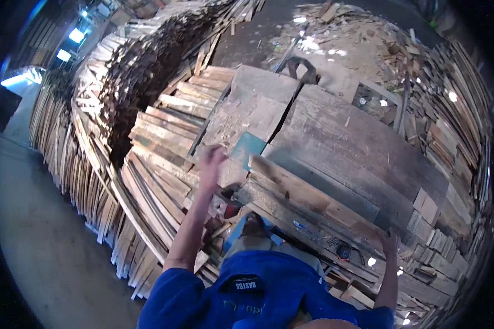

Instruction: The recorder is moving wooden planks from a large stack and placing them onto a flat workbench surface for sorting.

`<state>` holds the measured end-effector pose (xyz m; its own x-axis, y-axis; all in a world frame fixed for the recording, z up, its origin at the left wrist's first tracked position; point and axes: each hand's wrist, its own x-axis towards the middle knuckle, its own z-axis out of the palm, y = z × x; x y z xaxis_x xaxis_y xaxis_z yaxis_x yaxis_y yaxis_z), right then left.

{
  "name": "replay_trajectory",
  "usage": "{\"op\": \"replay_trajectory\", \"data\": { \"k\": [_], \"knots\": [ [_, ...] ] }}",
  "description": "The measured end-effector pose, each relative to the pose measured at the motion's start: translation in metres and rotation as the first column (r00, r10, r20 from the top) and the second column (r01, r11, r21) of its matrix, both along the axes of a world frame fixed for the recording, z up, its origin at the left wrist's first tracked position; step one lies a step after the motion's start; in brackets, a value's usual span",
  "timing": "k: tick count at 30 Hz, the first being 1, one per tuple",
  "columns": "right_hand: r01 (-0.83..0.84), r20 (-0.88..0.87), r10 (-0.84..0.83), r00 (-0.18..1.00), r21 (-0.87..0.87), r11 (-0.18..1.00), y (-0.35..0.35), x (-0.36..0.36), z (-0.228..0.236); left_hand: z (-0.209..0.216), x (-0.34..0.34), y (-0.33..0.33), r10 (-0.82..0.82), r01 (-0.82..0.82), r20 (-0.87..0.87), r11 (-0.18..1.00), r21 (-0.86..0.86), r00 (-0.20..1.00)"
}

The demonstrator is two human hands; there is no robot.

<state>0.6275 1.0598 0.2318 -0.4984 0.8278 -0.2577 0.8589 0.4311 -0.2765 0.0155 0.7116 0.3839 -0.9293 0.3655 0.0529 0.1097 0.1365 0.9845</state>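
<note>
A long wooden board (313, 194) lies slantwise across the near side of the worktable (362, 137), its edge raised toward me. My right hand (391, 241) is at the board's right end, with its fingers around that end. My left hand (213, 162) is raised left of the board's other end, apart from it. Its fingers are bent and spread, slightly blurred, and nothing shows in them. Beside it, a teal panel (248, 147) lies flat on the tabletop.
A dark slot (285, 118) splits the tabletop, with a curved dark piece (302, 68) at its far end. Near me lie a small black object (343, 252) and a blue one (298, 223). Stacked planks (170, 123) stand left; wood scraps (439, 257) are piled right.
</note>
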Motion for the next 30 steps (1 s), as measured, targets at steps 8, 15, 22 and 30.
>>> {"op": "replay_trajectory", "data": {
  "k": [8, 15, 22, 30],
  "knots": [
    [0.047, 0.015, -0.050, 0.999, 0.145, 0.988, 0.019, 0.017, -0.043, -0.102, 0.118, -0.322, 0.289, 0.457, 0.489, 0.175, -0.872, 0.823],
    [0.159, 0.187, -0.133, 0.973, -0.134, 0.978, 0.031, -0.057, -0.051, -0.115, 0.150, -0.358, 0.121, 0.799, 0.823, 0.200, -0.568, 0.555],
    [0.000, 0.073, 0.014, 0.997, -0.190, 0.982, -0.108, -0.001, -0.046, -0.152, 0.107, -0.346, 0.042, 0.501, 0.574, 0.440, -0.746, 0.818],
    [0.241, 0.177, -0.176, 0.968, -0.488, 0.839, -0.269, -0.109, 0.025, -0.229, 0.150, -0.447, -0.262, 0.797, 0.759, 0.308, -0.520, 0.596]
  ]
}}
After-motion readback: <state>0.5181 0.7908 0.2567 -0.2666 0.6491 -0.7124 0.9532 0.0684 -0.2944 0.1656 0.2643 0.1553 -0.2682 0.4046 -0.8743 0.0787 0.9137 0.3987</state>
